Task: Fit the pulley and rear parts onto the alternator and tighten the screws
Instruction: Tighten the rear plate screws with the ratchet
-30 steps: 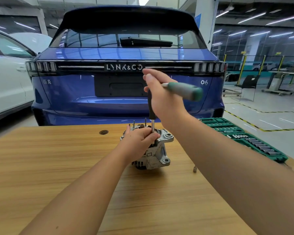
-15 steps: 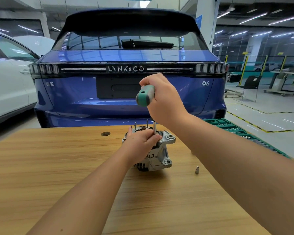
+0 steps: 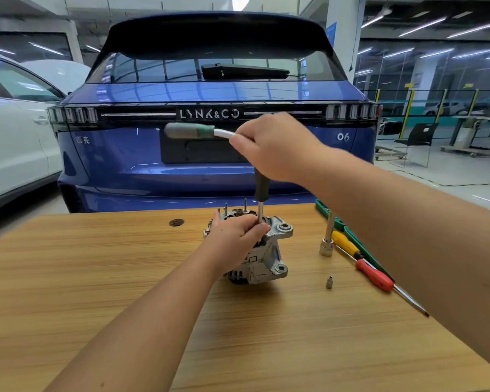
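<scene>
1. The right hand (image 3: 269, 145), at frame centre, is curled round a T-handle driver (image 3: 259, 188): the grey-green crossbar points left and is blurred, the black shank drops to a thin steel shaft.
2. The shaft tip meets the top of the alternator (image 3: 262, 250) just beside the left hand's fingertips.
3. The left hand (image 3: 235, 239) wraps the upper housing, fingers curled over it, forearm rising from the lower left.
4. The alternator, cast aluminium with round mounting lugs and upright studs, stands on the wood-grain table (image 3: 96, 278).
5. Right of it lie a small steel socket (image 3: 329, 282), a red-handled screwdriver (image 3: 375, 275) and a yellow-handled screwdriver (image 3: 344, 244).
6. Behind, a blue car (image 3: 210, 94) reads "LYNK&CO" and "06".
</scene>
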Demonstrator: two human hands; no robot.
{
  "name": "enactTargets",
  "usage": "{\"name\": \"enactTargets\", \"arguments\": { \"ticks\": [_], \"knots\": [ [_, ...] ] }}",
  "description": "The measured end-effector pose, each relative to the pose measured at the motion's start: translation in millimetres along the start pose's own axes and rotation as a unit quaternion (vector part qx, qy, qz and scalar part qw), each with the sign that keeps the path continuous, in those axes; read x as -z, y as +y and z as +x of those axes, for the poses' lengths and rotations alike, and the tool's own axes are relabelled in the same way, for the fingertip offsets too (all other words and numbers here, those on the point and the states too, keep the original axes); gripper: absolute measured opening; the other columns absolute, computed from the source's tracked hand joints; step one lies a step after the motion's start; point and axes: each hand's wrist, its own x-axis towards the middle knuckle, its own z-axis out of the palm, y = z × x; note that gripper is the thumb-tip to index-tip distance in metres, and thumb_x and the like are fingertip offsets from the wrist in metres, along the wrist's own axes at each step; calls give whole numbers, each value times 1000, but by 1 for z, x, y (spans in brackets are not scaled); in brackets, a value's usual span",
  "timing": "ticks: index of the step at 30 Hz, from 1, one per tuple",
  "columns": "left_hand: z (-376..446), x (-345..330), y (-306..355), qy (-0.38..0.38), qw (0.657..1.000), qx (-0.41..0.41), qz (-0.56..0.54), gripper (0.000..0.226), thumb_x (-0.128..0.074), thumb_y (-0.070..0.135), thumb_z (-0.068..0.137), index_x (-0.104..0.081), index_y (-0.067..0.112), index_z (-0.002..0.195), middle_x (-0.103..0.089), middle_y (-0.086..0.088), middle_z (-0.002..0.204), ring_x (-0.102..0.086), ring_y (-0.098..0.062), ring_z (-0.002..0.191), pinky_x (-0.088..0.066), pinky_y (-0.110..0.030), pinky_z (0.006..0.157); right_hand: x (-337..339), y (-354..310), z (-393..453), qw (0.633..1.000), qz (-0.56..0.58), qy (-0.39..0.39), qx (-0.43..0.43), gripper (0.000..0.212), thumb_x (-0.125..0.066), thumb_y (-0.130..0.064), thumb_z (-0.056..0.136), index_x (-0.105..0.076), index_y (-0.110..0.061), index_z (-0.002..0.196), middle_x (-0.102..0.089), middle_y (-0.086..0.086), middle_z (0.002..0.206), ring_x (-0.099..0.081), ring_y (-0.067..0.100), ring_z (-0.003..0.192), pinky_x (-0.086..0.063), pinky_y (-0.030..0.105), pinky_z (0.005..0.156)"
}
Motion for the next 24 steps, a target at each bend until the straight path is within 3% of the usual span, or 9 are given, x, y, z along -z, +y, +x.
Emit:
{"name": "enactTargets", "arguments": {
  "ticks": [3,5,8,11,14,17,20,22,24],
  "knots": [
    [0,0,-2,-9,1000,1,1,38,-42,47,104,-57,26,76,-62,7,67,-62,0,79,13,-45,122,19,-3,10,987,57,-76,-129,26,-49,-27,100,-61,-13,81,-71,2,73,-57,13,53,-40,22,47],
    [0,0,-3,-13,1000,3,-4,38,-42,48,104,-58,27,76,-61,10,65,-60,4,76,14,-44,121,23,-5,8,943,232,-102,-215,19,-47,-21,100,-60,-10,91,-75,7,74,-71,15,61,-51,22,53],
    [2,-1,-4,-8,1000,5,-2,39,-42,49,103,-57,29,74,-58,11,63,-60,3,75,13,-43,122,13,-3,-2,788,527,-76,-310,18,-44,-19,100,-56,-10,111,-78,6,83,-77,20,77,-48,45,89],
    [2,0,-3,-4,1000,6,5,39,-42,49,104,-55,31,72,-58,13,61,-61,-1,76,14,-42,122,-9,4,-8,639,701,-1,-316,21,-48,-23,102,-52,-16,121,-78,1,97,-76,19,86,-37,47,86],
    [3,0,-2,-2,1000,7,8,39,-41,49,104,-57,31,74,-61,14,64,-60,1,78,14,-40,119,-21,9,-12,538,782,67,-308,12,-58,-26,100,-61,-14,101,-71,-3,88,-67,18,87,-42,38,90],
    [3,0,-3,-1,1000,10,3,39,-41,48,104,-59,28,76,-63,17,64,-59,5,79,16,-35,116,-32,8,-18,588,763,98,-251,11,-57,-29,102,-62,-19,105,-70,-4,91,-65,16,85,-47,40,89],
    [1,0,-3,-7,1000,5,-11,39,-42,46,104,-56,30,72,-59,22,58,-57,9,80,17,-35,115,-42,-6,-24,751,620,180,-140,17,-54,-27,104,-69,-33,106,-73,-12,100,-66,6,90,-52,26,83],
    [1,0,-3,-4,1000,3,-12,38,-42,45,104,-61,26,78,-62,15,64,-58,6,79,17,-36,117,-50,-9,-26,866,425,263,-26,18,-56,-18,102,-73,-21,107,-69,-9,107,-63,3,101,-49,19,90],
    [0,0,-2,2,1000,0,-1,38,-41,45,105,-64,22,85,-65,8,72,-59,4,81,17,-36,117,-54,-7,-25,918,257,299,41,16,-58,-7,99,-74,-6,102,-66,1,109,-62,20,104,-51,35,90]
  ]
}}
